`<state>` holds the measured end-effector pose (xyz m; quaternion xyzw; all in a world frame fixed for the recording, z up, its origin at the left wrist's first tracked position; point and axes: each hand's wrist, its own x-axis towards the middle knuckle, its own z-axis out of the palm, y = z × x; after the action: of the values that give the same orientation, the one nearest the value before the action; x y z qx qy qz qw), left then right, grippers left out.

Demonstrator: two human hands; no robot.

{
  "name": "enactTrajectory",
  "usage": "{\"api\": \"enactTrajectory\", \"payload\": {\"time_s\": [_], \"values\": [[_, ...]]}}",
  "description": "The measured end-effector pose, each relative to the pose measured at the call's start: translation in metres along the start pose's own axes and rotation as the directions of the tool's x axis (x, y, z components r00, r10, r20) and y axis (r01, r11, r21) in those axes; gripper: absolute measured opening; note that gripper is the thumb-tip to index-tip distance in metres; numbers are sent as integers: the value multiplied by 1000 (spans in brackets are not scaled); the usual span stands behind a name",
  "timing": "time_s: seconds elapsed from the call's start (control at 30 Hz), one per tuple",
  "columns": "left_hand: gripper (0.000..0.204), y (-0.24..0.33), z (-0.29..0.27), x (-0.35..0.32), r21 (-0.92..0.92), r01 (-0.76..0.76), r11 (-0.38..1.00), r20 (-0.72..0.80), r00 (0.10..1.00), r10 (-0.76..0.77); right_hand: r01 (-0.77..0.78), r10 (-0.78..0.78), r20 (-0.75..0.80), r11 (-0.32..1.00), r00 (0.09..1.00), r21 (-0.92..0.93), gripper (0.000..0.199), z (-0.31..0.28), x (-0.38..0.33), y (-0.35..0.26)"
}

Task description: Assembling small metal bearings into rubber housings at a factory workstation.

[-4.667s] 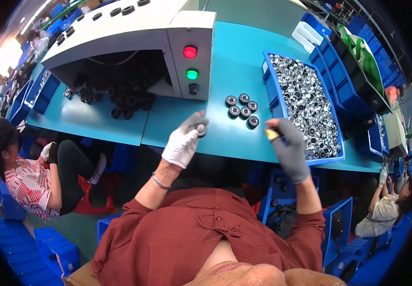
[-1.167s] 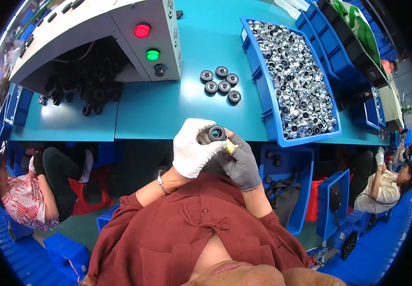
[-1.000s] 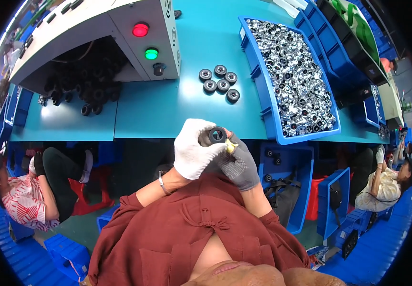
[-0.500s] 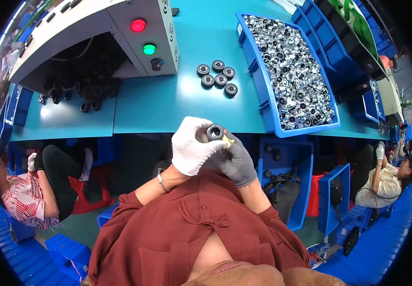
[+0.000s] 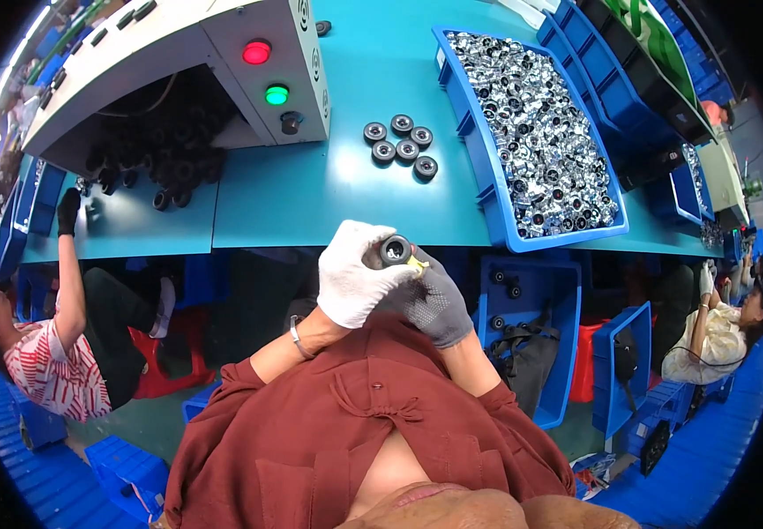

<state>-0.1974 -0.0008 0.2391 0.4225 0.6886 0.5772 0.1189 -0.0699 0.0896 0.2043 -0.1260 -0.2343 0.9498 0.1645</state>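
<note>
Above the near edge of the teal worktop [image 5: 311,194], the white-gloved left hand [image 5: 351,278] and grey-gloved right hand [image 5: 430,300] meet, fingers closed on a small black wheel [image 5: 395,250] between them. It looks light, stiff and smooth-rimmed — best pinched across its flat faces.

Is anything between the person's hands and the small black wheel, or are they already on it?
Nothing visible is in between: the left hand grips the black wheel, and the right hand touches it from the right.
</note>
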Motion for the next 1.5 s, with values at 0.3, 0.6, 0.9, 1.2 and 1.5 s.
{"api": "enactTrajectory", "payload": {"time_s": [0.3, 0.6, 0.9, 1.2, 1.5], "values": [[47, -3, 2, 2, -9, 79, 997, 19, 997, -79, -20, 20, 3, 998, 1000, 59, 34, -4, 4, 2], [35, -19, -3, 7, -405, 335, 851, 119, 942, -315, 70, -73, 27, 991, 997, 110, 37, -6, 4, -6], [40, -36, 2, 16, -776, 479, -410, 604, 752, -264, 189, -192, -54, 980, 980, -60, 49, 3, -1, -18], [35, -28, 0, 16, -725, 467, -506, 651, 704, -283, 235, -241, -42, 966, 970, -109, 54, -13, 0, -21], [51, -33, 4, 9, -812, 555, -179, 583, 772, -254, 248, -251, -30, 965, 967, -89, 49, -7, 2, -26]]}}
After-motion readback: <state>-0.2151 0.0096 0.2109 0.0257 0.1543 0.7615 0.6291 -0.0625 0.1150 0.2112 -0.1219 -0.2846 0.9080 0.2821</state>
